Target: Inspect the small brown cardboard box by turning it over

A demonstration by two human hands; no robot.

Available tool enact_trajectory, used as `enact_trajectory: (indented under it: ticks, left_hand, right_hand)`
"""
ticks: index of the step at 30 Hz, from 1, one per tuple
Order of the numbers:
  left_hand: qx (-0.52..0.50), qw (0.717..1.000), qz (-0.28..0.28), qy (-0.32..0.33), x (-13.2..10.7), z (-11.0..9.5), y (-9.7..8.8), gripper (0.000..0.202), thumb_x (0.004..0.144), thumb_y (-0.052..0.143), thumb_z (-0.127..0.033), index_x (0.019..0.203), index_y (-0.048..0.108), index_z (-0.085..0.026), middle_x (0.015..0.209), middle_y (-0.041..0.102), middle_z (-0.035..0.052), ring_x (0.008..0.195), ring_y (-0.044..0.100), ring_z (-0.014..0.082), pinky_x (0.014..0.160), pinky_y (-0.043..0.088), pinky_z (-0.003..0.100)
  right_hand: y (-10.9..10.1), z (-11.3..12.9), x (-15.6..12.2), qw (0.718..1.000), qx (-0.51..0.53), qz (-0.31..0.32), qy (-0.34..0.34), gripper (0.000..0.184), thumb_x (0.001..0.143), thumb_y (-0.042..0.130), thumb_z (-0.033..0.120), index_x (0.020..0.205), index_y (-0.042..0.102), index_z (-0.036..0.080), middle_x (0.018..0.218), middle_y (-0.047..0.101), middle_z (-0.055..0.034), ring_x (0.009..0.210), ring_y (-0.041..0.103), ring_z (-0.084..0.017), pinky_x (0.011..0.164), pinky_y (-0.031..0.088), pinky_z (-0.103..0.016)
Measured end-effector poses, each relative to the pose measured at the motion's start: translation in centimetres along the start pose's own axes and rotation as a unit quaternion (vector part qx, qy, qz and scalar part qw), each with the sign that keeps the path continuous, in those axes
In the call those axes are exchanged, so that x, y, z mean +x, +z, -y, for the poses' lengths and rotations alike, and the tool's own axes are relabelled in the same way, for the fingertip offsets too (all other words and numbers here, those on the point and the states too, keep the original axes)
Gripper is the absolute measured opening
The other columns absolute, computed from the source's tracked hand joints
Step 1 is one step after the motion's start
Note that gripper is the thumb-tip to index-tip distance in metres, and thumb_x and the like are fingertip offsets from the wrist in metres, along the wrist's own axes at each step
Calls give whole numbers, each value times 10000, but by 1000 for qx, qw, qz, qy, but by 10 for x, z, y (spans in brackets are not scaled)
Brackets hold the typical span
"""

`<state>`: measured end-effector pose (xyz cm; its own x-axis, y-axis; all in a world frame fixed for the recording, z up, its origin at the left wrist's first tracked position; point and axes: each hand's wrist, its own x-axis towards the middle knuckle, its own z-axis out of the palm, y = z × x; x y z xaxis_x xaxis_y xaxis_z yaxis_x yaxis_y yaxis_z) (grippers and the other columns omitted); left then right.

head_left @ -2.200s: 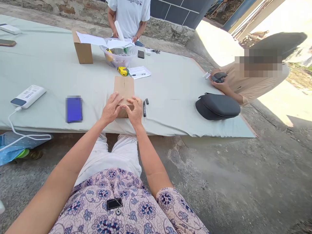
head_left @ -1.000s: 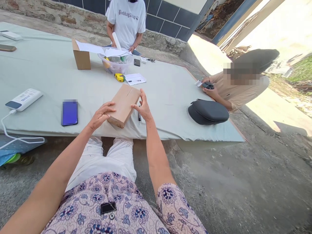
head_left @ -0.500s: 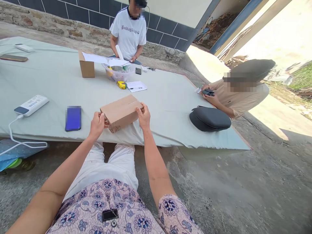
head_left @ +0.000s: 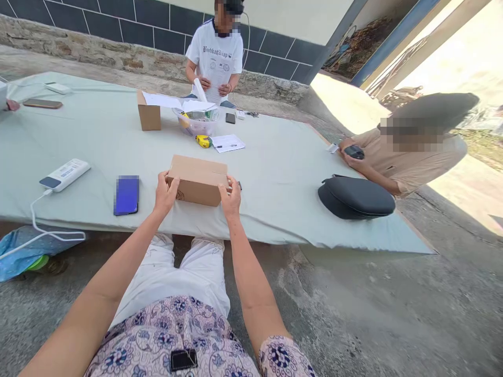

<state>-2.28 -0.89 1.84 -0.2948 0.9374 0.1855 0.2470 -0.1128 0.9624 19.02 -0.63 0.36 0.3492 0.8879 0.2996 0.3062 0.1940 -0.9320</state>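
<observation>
Cardboard box (head_left: pixel 198 180) lies on the sheet-covered tabletop (head_left: pixel 275 162), near its front edge and directly ahead of the person. Left hand (head_left: pixel 165 195) presses its fingers (head_left: pixel 162 183) against the box's left end, while right hand (head_left: pixel 230 199) closes its fingers (head_left: pixel 230 188) on the right corner, so the box is clamped between them from both sides.

That end-to-end grip looks like the weak point: if the pressure eases on one side, the box could twist or tip. A seam runs across its top, and whether tape holds it is too hard to tell; if not, the flaps could lift once the box is moved. The loose sheet could also ruck under the box if it is dragged rather than lifted.

Just beside the right hand, the dark tip of a marker pen (head_left: pixel 239 185) could be knocked and roll. To the left lie a phone (head_left: pixel 127 195) and a power bank (head_left: pixel 64 175), whose white cable (head_left: pixel 37 214) drops over the edge — a wide swing could catch either one. Farther off, a plastic tub (head_left: pixel 197 124) and a tape measure (head_left: pixel 203 141) sit well clear of the hands.
</observation>
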Motion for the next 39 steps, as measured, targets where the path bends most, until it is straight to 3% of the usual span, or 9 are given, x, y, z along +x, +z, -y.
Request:
enact_trajectory:
  ticks: [4,8,16,24,28,32,36,39]
  left_hand:
    - [30,999,-40,-20,7,-3,0,352,904,593,-417,1175,462,-235,1095,609,66,1071,599,236,938,458,362]
    - [6,999,-30,-26,13,4,0,325,900,582,-378,1164,450,-242,1052,581,51,1051,581,224,941,454,367]
    - [-1,1000,4,-13,17,7,3,526,949,503,-353,1441,341,-259,1453,454,139,1343,450,275,1152,341,465]
    - [4,999,26,33,14,10,-14,543,937,528,-486,1420,425,-260,1397,524,115,1299,497,288,1150,374,472]
    - [-91,996,17,4,12,16,-20,545,906,551,-510,1389,432,-286,1417,500,110,1291,502,263,985,524,376]
    - [-197,975,63,-83,4,25,-15,481,868,550,-534,1287,448,-320,1283,575,74,1079,609,223,796,595,348]
    - [-152,967,141,-149,-9,37,4,407,840,556,-502,1145,556,-232,1043,655,75,930,646,214,803,594,390]
    - [-79,977,125,-154,-14,41,11,366,805,619,-413,1097,617,-192,1029,670,94,1023,637,258,944,545,465]
  right_hand:
    - [-1,-3,-5,1000,9,10,-22,554,845,582,562,1291,585,233,1272,578,-116,1069,581,-206,841,546,-319]
    - [-6,-14,-4,997,56,50,-15,598,881,543,616,1348,575,244,1268,584,-111,1014,601,-185,869,546,-328]
    - [-5,-38,-1,989,121,84,-11,677,896,504,666,1425,530,243,1421,544,-128,1205,570,-210,956,530,-330]
    - [6,-65,-29,995,81,58,15,632,863,540,605,1315,626,172,1199,677,-140,1042,639,-227,928,542,-394]
    - [3,-47,-36,996,77,36,-22,549,911,529,545,1331,621,203,1239,640,-136,1125,617,-219,947,552,-380]
    - [-13,-6,-30,986,12,-61,-154,378,969,508,468,1216,673,234,1189,635,-113,1163,583,-218,1037,505,-417]
    - [-26,34,-16,952,-83,-92,-281,231,994,526,355,1087,716,262,1101,658,-86,1114,583,-224,1041,476,-420]
    - [-24,48,-9,933,-149,-41,-326,192,987,543,291,1036,729,278,1054,662,-69,1066,579,-222,1008,480,-397]
